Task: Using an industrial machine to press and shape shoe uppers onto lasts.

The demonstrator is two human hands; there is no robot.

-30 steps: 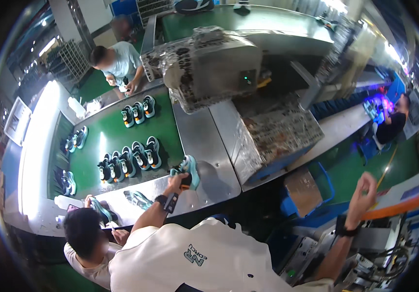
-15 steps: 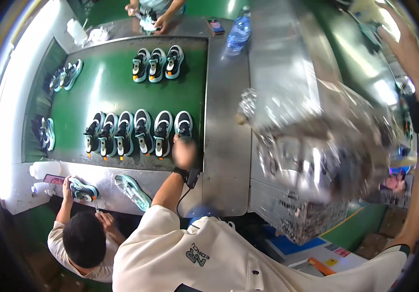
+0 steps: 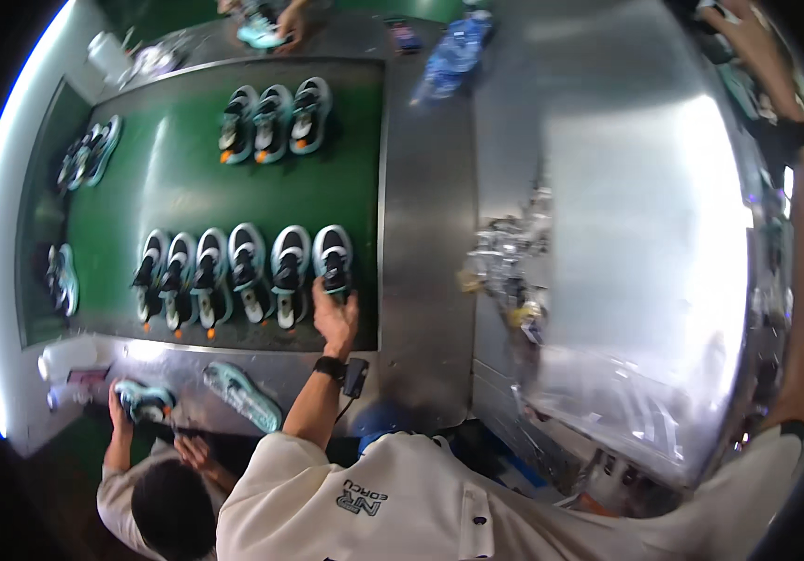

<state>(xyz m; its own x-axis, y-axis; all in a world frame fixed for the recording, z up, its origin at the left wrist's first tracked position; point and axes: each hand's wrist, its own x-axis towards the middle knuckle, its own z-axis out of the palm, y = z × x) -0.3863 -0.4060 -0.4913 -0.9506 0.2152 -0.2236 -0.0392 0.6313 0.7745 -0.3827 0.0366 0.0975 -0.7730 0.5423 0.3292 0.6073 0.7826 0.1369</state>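
My left hand [image 3: 335, 323] is closed on the heel end of a black, white and pale-teal sneaker [image 3: 333, 257]. That shoe stands on the green belt [image 3: 187, 201], at the right end of a row of several similar sneakers [image 3: 248, 271]. Far off at the upper right rim, my right hand [image 3: 753, 42] is closed around a dark and pale-teal thing that looks like another sneaker [image 3: 734, 84]; blur and the picture's edge hide part of it.
Three sneakers [image 3: 271, 122] stand farther along the belt. A broad shiny metal panel [image 3: 636, 252] with crumpled foil [image 3: 509, 252] fills the right. A water bottle [image 3: 453, 56] lies at the back. Co-workers' hands [image 3: 196, 453] handle shoes at the near left and far side.
The blurred, foil-wrapped bulk on the right has given way to a flat shiny panel. My right hand has moved slightly up. My left hand stays at the end sneaker as the view shifts.
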